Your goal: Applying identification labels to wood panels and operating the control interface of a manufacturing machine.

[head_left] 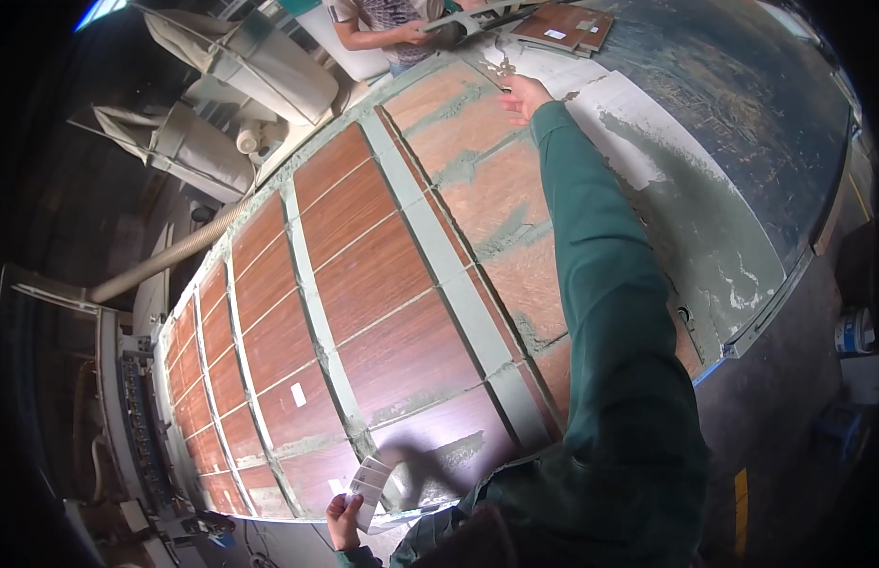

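My left hand (343, 521), low at the near edge of the work table, is closed on a sheet of white labels (368, 488). Stretched far across the table, my right hand (523, 99) is over the far end of the pale orange-brown panels (496, 185). Its fingers look pinched together, and anything between them is too small to make out. To the left lie rows of glossy reddish-brown wood-look panels (378, 270), split by grey-green strips (312, 298). A small white label (298, 395) sits on one of them.
Across the table, another person (383, 33) holds a long grey piece. Stacked brown boards (565, 26) lie at the far right, beyond a white, grey-smeared sheet (690, 189). Beige dust bags (245, 66) and a ribbed hose (165, 254) stand at the left.
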Demonstrator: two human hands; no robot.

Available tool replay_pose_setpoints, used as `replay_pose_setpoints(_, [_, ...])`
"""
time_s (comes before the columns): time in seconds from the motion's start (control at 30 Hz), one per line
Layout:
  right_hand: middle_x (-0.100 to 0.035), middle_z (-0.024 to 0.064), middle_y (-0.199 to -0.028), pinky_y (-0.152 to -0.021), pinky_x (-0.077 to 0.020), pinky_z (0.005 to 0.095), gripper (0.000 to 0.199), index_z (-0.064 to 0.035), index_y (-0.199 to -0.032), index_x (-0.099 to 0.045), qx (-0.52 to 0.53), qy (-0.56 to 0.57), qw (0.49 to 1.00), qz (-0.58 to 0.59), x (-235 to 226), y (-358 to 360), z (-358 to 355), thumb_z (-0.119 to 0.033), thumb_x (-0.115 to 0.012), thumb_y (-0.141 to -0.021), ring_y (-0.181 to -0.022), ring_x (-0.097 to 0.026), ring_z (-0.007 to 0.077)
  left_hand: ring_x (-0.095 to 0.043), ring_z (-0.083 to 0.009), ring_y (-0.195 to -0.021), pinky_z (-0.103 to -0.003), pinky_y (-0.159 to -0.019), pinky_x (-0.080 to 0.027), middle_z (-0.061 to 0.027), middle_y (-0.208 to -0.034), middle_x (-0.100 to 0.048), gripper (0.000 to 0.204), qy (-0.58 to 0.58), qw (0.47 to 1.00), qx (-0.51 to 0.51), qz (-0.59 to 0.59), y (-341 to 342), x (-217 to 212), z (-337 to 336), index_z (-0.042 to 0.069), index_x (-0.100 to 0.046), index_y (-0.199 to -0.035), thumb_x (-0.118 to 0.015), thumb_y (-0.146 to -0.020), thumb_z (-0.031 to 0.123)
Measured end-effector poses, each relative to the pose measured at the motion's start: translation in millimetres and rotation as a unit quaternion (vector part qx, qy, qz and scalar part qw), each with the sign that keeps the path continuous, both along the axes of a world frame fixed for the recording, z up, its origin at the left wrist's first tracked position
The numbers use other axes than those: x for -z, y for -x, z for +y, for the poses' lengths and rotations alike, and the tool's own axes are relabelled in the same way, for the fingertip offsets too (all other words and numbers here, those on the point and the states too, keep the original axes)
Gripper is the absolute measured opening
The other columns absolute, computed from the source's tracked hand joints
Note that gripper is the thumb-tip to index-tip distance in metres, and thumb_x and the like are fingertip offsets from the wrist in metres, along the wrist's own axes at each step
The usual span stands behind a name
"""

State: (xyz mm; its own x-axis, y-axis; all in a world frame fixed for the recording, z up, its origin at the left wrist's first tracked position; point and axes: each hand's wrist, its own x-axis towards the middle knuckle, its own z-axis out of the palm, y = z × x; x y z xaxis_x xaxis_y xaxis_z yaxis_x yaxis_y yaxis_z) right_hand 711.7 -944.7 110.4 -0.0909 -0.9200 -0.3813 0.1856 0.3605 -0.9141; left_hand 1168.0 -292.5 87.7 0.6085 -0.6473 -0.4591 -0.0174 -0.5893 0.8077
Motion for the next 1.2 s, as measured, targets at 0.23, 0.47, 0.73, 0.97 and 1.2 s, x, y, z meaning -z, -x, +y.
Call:
replay_pose_setpoints(0.23, [-0.062, 0.0047, -0.102, -0.073, -0.0494, 0.0391, 0.031, -0.0107, -0.116, -0.046, -0.059, 0.032, 0.996, -0.065, 5.2, 5.0, -3.4, -0.027, -0.048, -0.089, -0.074, -0.055, 0.0152, -0.054, -0.0070, -0.060, -0.021, -0.056, -0.040, -0.0021, -0.071, -0.063, 0.011, -0.005, 1.000, 0.006, 0.011, 5.2, -0.6, -10.9, 0.000, -0.063, -0.083, -0.069, -0.077, 0.007])
replay_pose_setpoints(0.47, [-0.062, 0.0042, -0.100, -0.071, -0.0492, 0.0396, 0.034, -0.0148, -0.124, -0.041, -0.043, 0.033, 0.997, -0.054, -0.5, 10.8, 15.4, -0.020, -0.045, -0.091, -0.072, -0.055, 0.0149, -0.054, -0.0074, -0.058, -0.022, -0.055, -0.040, -0.0021, -0.070, -0.063, 0.011, -0.007, 1.000, 0.016, 0.019, 4.7, 4.1, -4.9, 0.000, -0.063, -0.083, -0.069, -0.077, 0.007])
replay_pose_setpoints(0.73, [-0.062, 0.0051, -0.100, -0.068, -0.0498, 0.0372, 0.054, -0.0164, -0.139, -0.024, -0.016, 0.071, 0.997, -0.038, -36.2, 21.7, 27.8, -0.016, -0.046, -0.091, -0.071, -0.056, 0.0139, -0.054, -0.0079, -0.060, -0.022, -0.055, -0.041, -0.0024, -0.071, -0.063, 0.012, 0.013, 1.000, 0.016, 0.010, 2.8, 14.5, 6.8, 0.000, -0.063, -0.083, -0.069, -0.076, 0.007])
replay_pose_setpoints(0.97, [-0.061, 0.0064, -0.099, -0.064, -0.0495, 0.0322, 0.041, -0.0118, -0.130, -0.039, -0.109, 0.127, 0.980, -0.107, -29.6, 15.9, 73.4, -0.016, -0.049, -0.091, -0.066, -0.055, 0.0132, -0.056, -0.0083, -0.061, -0.022, -0.057, -0.043, -0.0024, -0.072, -0.063, 0.011, 0.005, 0.999, 0.015, 0.046, 8.7, 2.3, 9.8, 0.001, -0.063, -0.084, -0.069, -0.077, 0.008])
replay_pose_setpoints(1.2, [-0.062, 0.0044, -0.096, -0.063, -0.0488, 0.0259, 0.028, -0.0106, -0.117, -0.054, -0.212, 0.100, 0.968, -0.091, 5.4, -5.9, 206.7, -0.021, -0.051, -0.092, -0.063, -0.054, 0.0085, -0.055, -0.0071, -0.061, -0.022, -0.056, -0.043, -0.0012, -0.071, -0.063, 0.011, 0.050, 0.997, 0.053, 0.031, 13.2, 3.9, 30.4, 0.002, -0.063, -0.083, -0.069, -0.078, 0.009])
